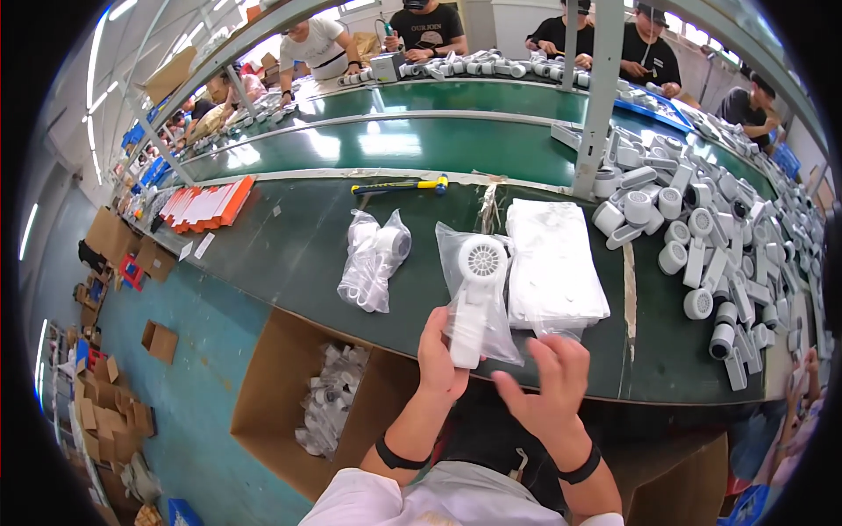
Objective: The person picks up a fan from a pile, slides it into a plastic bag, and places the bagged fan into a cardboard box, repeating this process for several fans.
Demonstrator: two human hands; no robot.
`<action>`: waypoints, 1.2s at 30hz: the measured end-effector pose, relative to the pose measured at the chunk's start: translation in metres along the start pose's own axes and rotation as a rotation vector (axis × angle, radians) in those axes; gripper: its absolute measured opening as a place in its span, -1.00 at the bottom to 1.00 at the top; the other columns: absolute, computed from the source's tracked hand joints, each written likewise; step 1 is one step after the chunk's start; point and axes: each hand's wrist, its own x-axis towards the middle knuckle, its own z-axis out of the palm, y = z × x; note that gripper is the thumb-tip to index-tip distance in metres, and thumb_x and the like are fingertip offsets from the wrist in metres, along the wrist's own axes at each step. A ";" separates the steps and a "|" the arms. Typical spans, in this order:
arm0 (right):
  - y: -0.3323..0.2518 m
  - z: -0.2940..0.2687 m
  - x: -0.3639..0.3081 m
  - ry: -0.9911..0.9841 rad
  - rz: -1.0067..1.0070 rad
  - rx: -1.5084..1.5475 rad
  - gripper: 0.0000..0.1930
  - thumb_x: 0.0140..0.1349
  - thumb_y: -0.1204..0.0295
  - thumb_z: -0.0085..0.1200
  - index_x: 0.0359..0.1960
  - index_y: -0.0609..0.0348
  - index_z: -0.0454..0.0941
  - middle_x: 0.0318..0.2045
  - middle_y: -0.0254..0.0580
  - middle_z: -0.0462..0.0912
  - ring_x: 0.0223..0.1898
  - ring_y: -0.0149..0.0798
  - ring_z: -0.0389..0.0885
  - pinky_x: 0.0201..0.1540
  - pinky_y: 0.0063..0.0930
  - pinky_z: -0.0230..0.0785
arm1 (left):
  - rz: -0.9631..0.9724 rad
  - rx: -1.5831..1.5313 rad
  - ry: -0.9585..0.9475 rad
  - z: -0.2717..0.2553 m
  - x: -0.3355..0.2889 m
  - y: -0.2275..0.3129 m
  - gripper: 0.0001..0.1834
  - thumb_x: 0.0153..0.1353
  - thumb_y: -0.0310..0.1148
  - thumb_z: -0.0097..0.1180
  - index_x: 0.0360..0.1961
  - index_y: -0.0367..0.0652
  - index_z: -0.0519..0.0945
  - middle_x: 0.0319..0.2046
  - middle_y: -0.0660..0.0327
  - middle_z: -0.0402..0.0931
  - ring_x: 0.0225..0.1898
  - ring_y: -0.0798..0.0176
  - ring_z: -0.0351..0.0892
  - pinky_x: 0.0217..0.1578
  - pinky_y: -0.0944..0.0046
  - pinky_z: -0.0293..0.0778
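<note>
My left hand (436, 355) is closed round the lower handle of a white handheld fan (482, 259) with a round grille. The fan's head and much of its handle lie inside a clear plastic bag (450, 245); the handle's end sticks out toward me. To the right, my right hand (557, 379) has its fingers apart and holds nothing, just beside the bag's near corner. Beyond that hand, a stack of flat clear-white bags (557, 263) rests on the dark green bench (298, 237). Left of the fan lies another fan wrapped in a bag (374, 256).
A yellow-and-black hammer (399, 186) lies at the back. Loose fans are heaped (702, 237) at right, beside a metal post (601, 96). A carton (272, 394) below the bench's edge holds bagged fans. An orange tray (235, 204) sits far left. Several people work across the green conveyor (395, 140).
</note>
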 end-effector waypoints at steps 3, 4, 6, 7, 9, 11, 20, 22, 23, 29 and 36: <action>-0.009 0.009 0.016 -0.075 -0.096 -0.154 -0.49 -0.05 0.35 0.36 -0.02 0.18 0.51 -0.17 -0.14 0.53 -0.18 -0.06 0.48 -0.09 -0.14 0.31 | -0.039 -0.060 -0.034 0.017 -0.005 -0.004 -0.57 0.42 -0.11 -0.30 -0.06 -0.19 0.51 -0.24 0.19 0.61 -0.31 0.25 0.61 -0.41 0.21 0.55; -0.005 0.013 0.015 -0.117 -0.065 -0.137 -0.51 -0.04 0.40 0.34 -0.02 0.17 0.51 -0.18 -0.14 0.55 -0.18 -0.06 0.50 -0.08 -0.16 0.32 | -0.043 -0.088 -0.009 0.025 -0.008 -0.004 -0.57 0.42 -0.11 -0.32 -0.04 -0.18 0.50 -0.23 0.20 0.61 -0.29 0.25 0.60 -0.38 0.22 0.54; 0.003 0.017 0.012 -0.159 0.020 -0.046 -0.57 -0.05 0.59 0.25 -0.06 0.21 0.52 -0.30 -0.11 0.61 -0.29 -0.05 0.58 -0.18 -0.23 0.40 | -0.048 -0.116 0.010 0.026 -0.009 -0.005 -0.56 0.42 -0.11 -0.33 -0.01 -0.18 0.49 -0.22 0.20 0.61 -0.28 0.25 0.59 -0.35 0.23 0.52; 0.007 0.018 0.009 -0.155 0.021 -0.050 -0.57 -0.05 0.59 0.25 -0.06 0.21 0.52 -0.30 -0.11 0.61 -0.29 -0.05 0.58 -0.18 -0.23 0.40 | -0.065 -0.114 -0.133 0.014 -0.005 -0.007 -0.54 0.40 -0.07 -0.30 0.02 -0.18 0.47 -0.16 0.19 0.59 -0.18 0.22 0.57 -0.20 0.18 0.48; 0.012 0.023 0.000 -0.083 0.059 0.088 -0.60 -0.05 0.62 0.21 -0.09 0.20 0.57 -0.38 -0.17 0.64 -0.38 -0.12 0.62 -0.33 -0.34 0.46 | -0.079 -0.112 -0.279 0.011 -0.002 -0.007 -0.52 0.38 -0.04 -0.26 0.05 -0.18 0.46 -0.10 0.17 0.57 -0.07 0.19 0.56 -0.04 0.13 0.44; 0.011 0.028 -0.006 -0.028 0.034 0.111 -0.64 -0.03 0.63 0.21 -0.11 0.22 0.58 -0.38 -0.14 0.64 -0.41 -0.11 0.62 -0.37 -0.34 0.47 | -0.077 -0.150 -0.188 0.013 0.000 -0.007 -0.54 0.33 -0.08 -0.20 0.05 -0.20 0.46 -0.13 0.16 0.57 -0.12 0.18 0.57 -0.14 0.13 0.46; -0.004 0.041 -0.023 0.046 -0.052 0.168 -0.71 0.01 0.65 0.22 -0.17 0.31 0.60 -0.35 -0.09 0.67 -0.50 -0.18 0.63 -0.48 -0.42 0.47 | -0.097 -0.259 -0.052 0.002 0.002 0.008 -0.53 0.00 -0.41 -0.09 0.00 -0.25 0.44 -0.20 0.10 0.53 -0.22 0.10 0.58 -0.20 0.18 0.53; -0.005 0.041 -0.024 0.033 -0.062 0.193 -0.73 -0.01 0.64 0.23 -0.21 0.30 0.60 -0.35 -0.10 0.67 -0.52 -0.19 0.63 -0.48 -0.44 0.47 | -0.023 -0.236 -0.031 -0.006 0.003 0.015 -0.54 -0.02 -0.43 -0.09 -0.01 -0.27 0.44 -0.20 0.10 0.53 -0.21 0.10 0.58 -0.18 0.18 0.53; -0.006 0.038 -0.023 0.031 -0.071 0.206 -0.73 -0.01 0.64 0.23 -0.21 0.30 0.60 -0.35 -0.10 0.67 -0.52 -0.19 0.63 -0.48 -0.44 0.47 | 0.035 -0.212 -0.016 -0.012 0.004 0.017 -0.54 -0.03 -0.45 -0.08 -0.02 -0.28 0.44 -0.19 0.10 0.53 -0.20 0.09 0.58 -0.15 0.18 0.54; 0.021 0.024 -0.039 -0.147 0.065 0.308 -0.87 0.07 0.62 0.22 -0.31 0.26 0.63 -0.56 -0.11 0.63 -0.63 -0.21 0.58 -0.55 -0.47 0.41 | 0.796 0.278 0.254 -0.075 0.009 0.117 -0.63 0.07 -0.62 0.07 -0.04 -0.39 0.43 -0.18 0.00 0.55 -0.33 0.13 0.63 -0.52 0.20 0.61; 0.046 0.027 -0.058 -0.191 0.416 0.392 -0.91 0.18 0.52 0.22 -0.33 0.29 0.63 -0.60 -0.19 0.59 -0.63 -0.43 0.49 -0.53 -0.57 0.33 | 0.867 1.059 0.546 -0.171 0.085 0.165 -0.59 0.14 -0.52 0.10 0.06 -0.27 0.47 -0.03 0.08 0.48 -0.02 0.17 0.47 0.07 0.22 0.36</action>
